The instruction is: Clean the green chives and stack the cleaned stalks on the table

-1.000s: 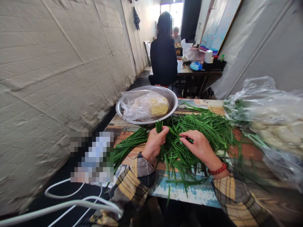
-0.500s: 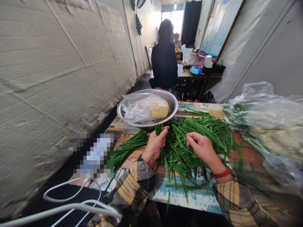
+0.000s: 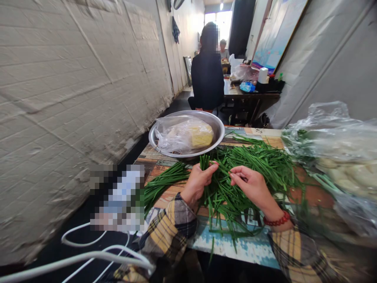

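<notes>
My left hand (image 3: 200,181) is closed around a small bunch of garlic chives (image 3: 204,161), whose cut ends stick up above the fist. To its right, my right hand (image 3: 250,184) pinches with thumb and forefinger at what looks like one thin chive stretching across from the left hand. A large loose heap of chives (image 3: 259,161) spreads over the table under and beyond both hands. Left of my left hand lies a neater pile of chives (image 3: 166,182), its stalks side by side.
A metal basin (image 3: 219,135) holding a plastic bag (image 3: 179,131) with something yellow stands behind my left hand. Clear bags with pale vegetables (image 3: 344,169) sit at the right. White cables (image 3: 88,259) run at lower left. One person (image 3: 207,78) sits ahead with their back turned.
My right fingertips and left hand are a little closer together, and a chive now seems to span between them. The whole view has shifted slightly.
</notes>
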A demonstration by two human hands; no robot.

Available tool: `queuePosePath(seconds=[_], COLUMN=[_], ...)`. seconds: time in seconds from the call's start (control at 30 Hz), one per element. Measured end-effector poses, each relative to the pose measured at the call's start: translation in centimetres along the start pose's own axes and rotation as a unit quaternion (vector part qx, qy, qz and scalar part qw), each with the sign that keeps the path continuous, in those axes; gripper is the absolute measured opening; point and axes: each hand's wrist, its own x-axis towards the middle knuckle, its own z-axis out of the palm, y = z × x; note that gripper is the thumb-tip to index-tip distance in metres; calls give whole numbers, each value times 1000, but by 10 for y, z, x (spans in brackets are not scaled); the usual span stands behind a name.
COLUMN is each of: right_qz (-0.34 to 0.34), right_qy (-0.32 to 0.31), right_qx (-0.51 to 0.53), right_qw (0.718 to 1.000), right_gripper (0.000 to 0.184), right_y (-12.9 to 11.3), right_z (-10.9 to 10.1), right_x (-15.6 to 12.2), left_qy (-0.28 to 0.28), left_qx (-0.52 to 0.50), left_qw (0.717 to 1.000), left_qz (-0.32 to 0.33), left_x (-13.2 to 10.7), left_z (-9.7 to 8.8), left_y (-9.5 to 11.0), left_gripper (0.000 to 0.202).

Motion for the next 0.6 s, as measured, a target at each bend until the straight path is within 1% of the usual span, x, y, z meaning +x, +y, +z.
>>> queuePosePath(seconds=[0.2,0.33,0.43,0.5,0.6], right_qz=[15,13,16,25,42], right_qy=[-46,-78,-65,-48,-41], right_qx=[30,13,1,-2,-6], right_qw=[998,997,998,999,998], right_gripper=[27,25,23,22,21], right_y=[-1,-4,-4,-3,0], right_z=[1,1,-1,-3,-5], right_x=[-1,-2,-1,0,1], left_qy=[-16,3,29,48,69], left_qx=[-31,-21,-28,-38,-41], left_qw=[999,1000,999,998,997], left_qz=[-14,-13,-10,-4,6], left_x=[-2,-1,0,2,2], left_z=[2,2,1,0,1], left_y=[4,4,4,4,3], left_gripper=[41,42,39,35,33])
